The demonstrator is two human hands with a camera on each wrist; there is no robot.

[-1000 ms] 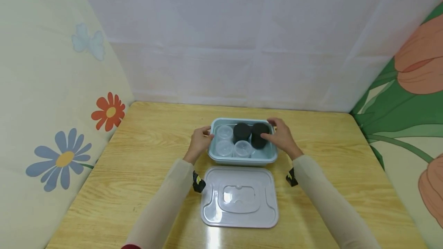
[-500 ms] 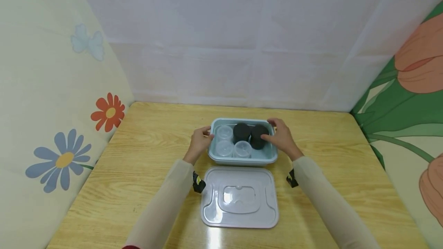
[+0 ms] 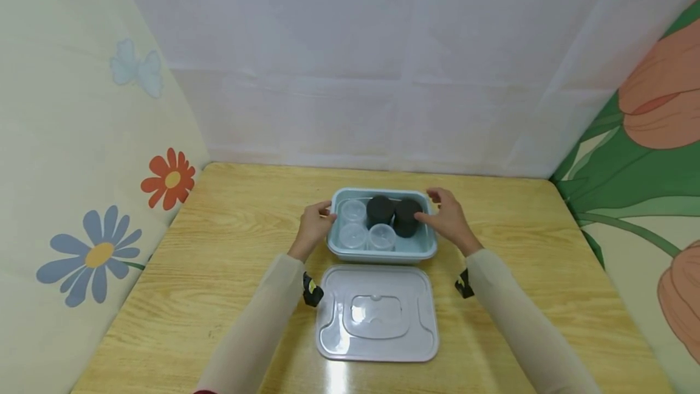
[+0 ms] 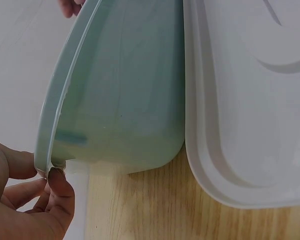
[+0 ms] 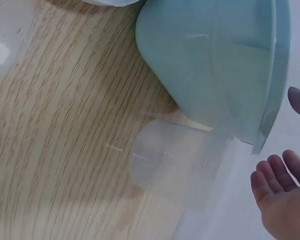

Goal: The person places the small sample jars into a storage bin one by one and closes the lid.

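Note:
A light blue rectangular plastic box [image 3: 377, 255] stands on the table. In it sit two black round containers, a rear one [image 3: 380, 211] and a right one [image 3: 408, 217], and several clear round cups, one at the front [image 3: 381, 237]. My left hand [image 3: 313, 227] pinches the box's left rim between thumb and fingers, as the left wrist view [image 4: 37, 195] confirms. My right hand [image 3: 449, 219] hovers at the right rim with fingers spread and slightly bent. Its thumb lies over the right black container in the head view; contact cannot be told. The right wrist view shows nothing between its fingers [image 5: 277, 172].
A pale translucent lid [image 3: 377, 314] lies flat in front of the box. In the right wrist view a translucent cylindrical container [image 5: 165, 157] stands beside the box. A white cloth wall [image 3: 350, 78] rises behind the wooden table [image 3: 246, 217]; flowered cloths hang at both sides.
The right black container has shifted a little left inside the box. My right hand has drawn slightly right, away from it. My left hand keeps its hold on the rim.

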